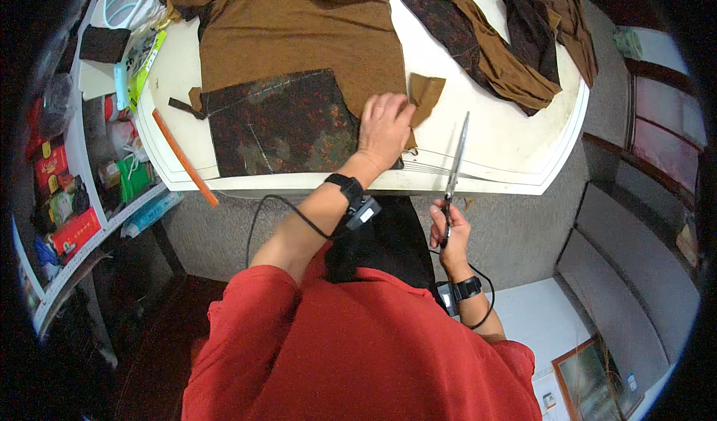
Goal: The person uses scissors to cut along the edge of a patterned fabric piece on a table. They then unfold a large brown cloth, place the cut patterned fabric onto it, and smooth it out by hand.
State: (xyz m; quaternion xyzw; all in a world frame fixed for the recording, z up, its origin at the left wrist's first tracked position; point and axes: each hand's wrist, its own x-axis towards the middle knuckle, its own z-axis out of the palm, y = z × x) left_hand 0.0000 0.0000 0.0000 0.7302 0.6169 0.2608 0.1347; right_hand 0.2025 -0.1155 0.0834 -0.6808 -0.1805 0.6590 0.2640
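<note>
My right hand (452, 234) is wrapped round the handles of long scissors (456, 163). Their blades look closed and point away from me, over the table's near edge. My left hand (386, 127) lies with curled fingers at the right edge of the brown cloth (299, 29), seemingly gripping it; the fingertips are partly hidden. Just left of that hand, a dark patterned cloth piece (280, 126) with red flecks and chalk-like lines lies on the brown cloth. A small brown flap (426, 98) sticks out right of my fingers.
The white table (523, 148) has a rounded outline. More brown cloth (515, 73) and dark patterned cloth (441, 32) lie at the far right. An orange curved strip (183, 156) overhangs the left edge. Shelves (104, 197) with bags and boxes stand left; a grey sofa (620, 249) stands right.
</note>
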